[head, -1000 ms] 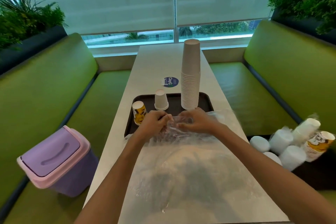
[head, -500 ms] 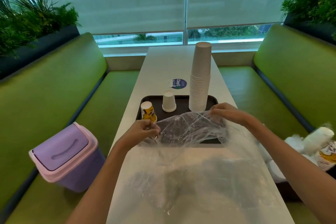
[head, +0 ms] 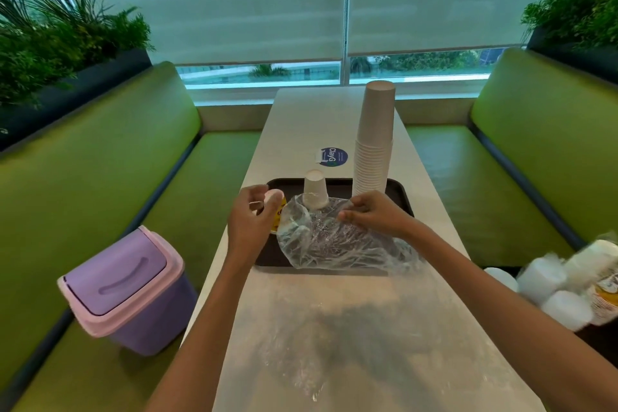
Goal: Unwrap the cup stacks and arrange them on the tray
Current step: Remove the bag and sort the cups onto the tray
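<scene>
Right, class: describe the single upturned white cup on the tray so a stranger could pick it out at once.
Find the pale table and the dark tray on it. At the tray's far edge, left of the tall cup stack, one small white cup stands upside down. Unlike the yellow-printed cup to its left, it is plain and unstacked.

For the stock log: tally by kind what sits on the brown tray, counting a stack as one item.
tall cup stack: 1
single white cup: 1
yellow-printed cup: 1
clear plastic wrapper: 1
Total: 4
</scene>
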Demonstrator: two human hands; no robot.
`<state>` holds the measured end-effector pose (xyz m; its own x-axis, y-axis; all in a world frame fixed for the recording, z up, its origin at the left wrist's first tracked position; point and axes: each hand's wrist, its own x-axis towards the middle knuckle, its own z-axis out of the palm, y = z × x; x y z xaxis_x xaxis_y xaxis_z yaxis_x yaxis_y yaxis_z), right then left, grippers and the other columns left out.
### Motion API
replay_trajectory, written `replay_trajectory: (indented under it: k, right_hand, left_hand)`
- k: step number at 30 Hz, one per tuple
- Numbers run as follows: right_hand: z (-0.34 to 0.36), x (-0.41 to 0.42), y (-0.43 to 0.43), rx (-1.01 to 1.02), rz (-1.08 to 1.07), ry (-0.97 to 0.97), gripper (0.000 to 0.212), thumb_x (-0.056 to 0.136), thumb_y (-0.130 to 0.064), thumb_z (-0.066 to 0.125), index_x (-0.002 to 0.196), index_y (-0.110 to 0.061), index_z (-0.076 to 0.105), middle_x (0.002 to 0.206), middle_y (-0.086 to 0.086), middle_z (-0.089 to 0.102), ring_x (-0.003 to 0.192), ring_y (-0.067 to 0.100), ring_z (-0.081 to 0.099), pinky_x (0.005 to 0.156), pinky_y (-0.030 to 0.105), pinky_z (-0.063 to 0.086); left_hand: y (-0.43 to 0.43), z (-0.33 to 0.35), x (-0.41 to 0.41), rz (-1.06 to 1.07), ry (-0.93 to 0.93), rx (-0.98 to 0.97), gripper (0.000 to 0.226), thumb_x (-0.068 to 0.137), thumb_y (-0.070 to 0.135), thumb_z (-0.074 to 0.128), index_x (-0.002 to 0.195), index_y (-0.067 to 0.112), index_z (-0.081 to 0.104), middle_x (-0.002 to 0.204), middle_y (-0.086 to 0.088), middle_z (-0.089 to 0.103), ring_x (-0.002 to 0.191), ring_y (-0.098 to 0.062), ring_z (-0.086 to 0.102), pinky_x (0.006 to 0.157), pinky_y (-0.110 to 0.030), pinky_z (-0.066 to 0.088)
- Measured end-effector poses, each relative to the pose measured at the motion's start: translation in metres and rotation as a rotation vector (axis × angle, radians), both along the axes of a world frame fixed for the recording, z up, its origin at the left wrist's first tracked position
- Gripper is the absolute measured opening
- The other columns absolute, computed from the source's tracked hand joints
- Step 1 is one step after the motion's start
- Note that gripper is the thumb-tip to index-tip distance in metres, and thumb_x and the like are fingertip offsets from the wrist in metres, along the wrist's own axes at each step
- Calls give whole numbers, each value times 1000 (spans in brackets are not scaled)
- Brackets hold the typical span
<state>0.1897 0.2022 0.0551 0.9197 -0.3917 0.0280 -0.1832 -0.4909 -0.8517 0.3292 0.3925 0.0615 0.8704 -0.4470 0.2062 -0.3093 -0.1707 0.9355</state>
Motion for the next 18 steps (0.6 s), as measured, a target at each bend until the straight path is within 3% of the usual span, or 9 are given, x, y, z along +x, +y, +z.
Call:
replay_trajectory:
  k: [2, 4, 6, 10, 14, 16, 18]
  right_hand:
    - [-3, -1, 1, 15, -29, -37, 13, 87, -17, 68, 89, -5, 73, 72, 18, 69, 49, 2, 51, 58, 23, 46]
    - [-5, -4, 3, 56, -47, -85, 10, 87, -14, 67, 85, -5, 72, 59, 4, 63, 46, 0, 49, 52, 17, 44]
    - [-9, -4, 5, 74, -67, -128, 10, 87, -11, 67, 83, -4, 71, 53, -5, 58, 45, 0, 47, 50, 15, 42]
    - [-22, -1, 9, 28, -98, -166, 22, 86, -14, 70, 80, 7, 65, 58, -1, 55, 54, 7, 47, 58, 24, 42]
    - [-27, -1, 6, 12, -141, -187, 16, 86, -18, 71, 77, -4, 66, 59, -14, 61, 58, 2, 52, 63, 24, 45]
    - [-24, -2, 6, 41, -148, -196, 10, 86, -17, 70, 78, -11, 67, 59, -20, 62, 57, -3, 53, 61, 18, 46]
    - [-21, -2, 5, 57, -156, -202, 11, 85, -16, 70, 82, -6, 68, 61, -20, 64, 57, -6, 54, 61, 15, 46]
  left_hand:
    - [10, 0, -7, 29, 66, -47, 43, 80, 47, 68, 108, 17, 56, 102, 2, 60, 95, -16, 59, 75, -24, 49]
    - [16, -4, -23, -67, 139, 17, 63, 68, 64, 70, 111, 20, 54, 103, 3, 58, 94, -15, 59, 76, -27, 52]
    - [19, -13, -41, -106, 69, 119, 64, 64, 61, 70, 113, 22, 53, 105, 3, 55, 92, -12, 56, 72, -20, 47]
    - [16, -23, -52, -61, -70, 127, 46, 70, 47, 76, 105, 27, 53, 103, 3, 54, 90, -12, 55, 71, -17, 45]
    - [9, -24, -55, -61, -62, 182, 72, 58, 62, 73, 115, 21, 54, 111, 5, 48, 95, -11, 54, 76, -22, 48]
    - [5, -27, -55, -28, -91, 178, 63, 65, 53, 78, 112, 19, 56, 108, 4, 50, 92, -11, 55, 75, -22, 48]
    - [3, -29, -52, 32, -117, 132, 34, 78, 36, 75, 100, 15, 59, 99, 0, 57, 86, -15, 58, 69, -19, 44]
